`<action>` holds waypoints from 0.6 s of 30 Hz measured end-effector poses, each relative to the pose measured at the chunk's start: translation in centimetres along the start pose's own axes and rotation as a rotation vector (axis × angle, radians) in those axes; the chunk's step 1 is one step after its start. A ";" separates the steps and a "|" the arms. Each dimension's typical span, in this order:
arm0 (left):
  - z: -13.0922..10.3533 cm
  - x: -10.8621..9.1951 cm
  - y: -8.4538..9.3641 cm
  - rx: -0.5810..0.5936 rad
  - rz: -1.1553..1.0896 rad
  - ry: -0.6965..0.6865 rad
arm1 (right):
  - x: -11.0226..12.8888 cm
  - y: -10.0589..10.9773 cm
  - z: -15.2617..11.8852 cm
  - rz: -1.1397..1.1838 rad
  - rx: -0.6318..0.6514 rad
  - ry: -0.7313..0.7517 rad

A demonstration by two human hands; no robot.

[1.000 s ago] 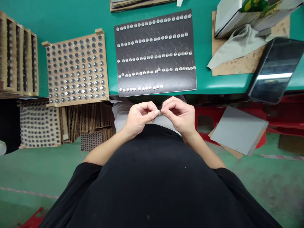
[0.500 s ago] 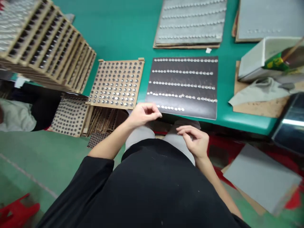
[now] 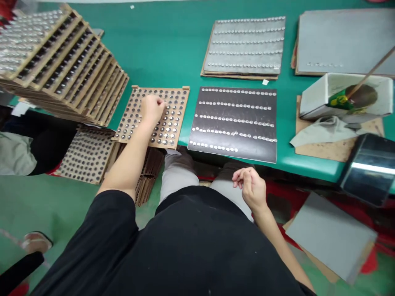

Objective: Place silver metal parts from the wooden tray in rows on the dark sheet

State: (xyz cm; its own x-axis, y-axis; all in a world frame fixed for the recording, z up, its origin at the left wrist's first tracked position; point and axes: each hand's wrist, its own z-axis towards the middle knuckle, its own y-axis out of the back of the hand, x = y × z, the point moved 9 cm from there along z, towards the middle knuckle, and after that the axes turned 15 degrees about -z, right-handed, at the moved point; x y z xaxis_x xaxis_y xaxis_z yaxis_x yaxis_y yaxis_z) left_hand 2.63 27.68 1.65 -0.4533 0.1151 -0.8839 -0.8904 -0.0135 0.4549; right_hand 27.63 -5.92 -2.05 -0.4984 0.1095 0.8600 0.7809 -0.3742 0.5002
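Note:
My left hand (image 3: 152,107) is closed in a pinch over a pegboard-like wooden board (image 3: 182,119) set with rows of small round metal pieces. Whatever lies between its fingertips is hidden or too small to name. Just right of that board lies a dark flat sheet (image 3: 212,124) bearing several rows of small silvery discs; the nearest row stops partway across. Above my lap, near the sheet's front edge, my right hand (image 3: 252,188) hangs with fingers curled and thumb against them. Anything inside it cannot be made out.
Stacked boards (image 3: 89,82) rise at the left. Behind the sheet sits a pile of grey sheets (image 3: 247,47) with disc rows. At right are a white box (image 3: 345,98) with a can and stick, a cloth (image 3: 324,129) and a dark glossy object (image 3: 370,168). A person's sleeve (image 3: 15,154) shows left.
My left hand has moved left and away from me, from the dark sheet's near corner onto the wooden board. My right hand stays over my lap, its fingers now more curled.

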 end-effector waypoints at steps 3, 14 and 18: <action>-2.8 -2.6 0.1 -0.044 -0.055 -0.157 | 2.4 1.6 1.2 -0.146 -0.093 0.205; -20.9 -8.5 -7.7 0.466 -0.502 -0.220 | 2.0 2.3 6.0 -0.554 -0.300 0.126; -23.2 -6.8 -11.1 0.630 -0.696 0.098 | 3.4 2.8 5.0 -0.280 -0.314 0.239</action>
State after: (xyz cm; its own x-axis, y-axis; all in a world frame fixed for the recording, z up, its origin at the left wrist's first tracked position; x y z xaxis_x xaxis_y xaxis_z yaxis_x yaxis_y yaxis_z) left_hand 14.64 4.04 0.16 0.1451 -0.1889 -0.9712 -0.7894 0.5697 -0.2287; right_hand 29.98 -2.00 2.77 -0.7744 0.0446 0.6311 0.4716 -0.6243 0.6227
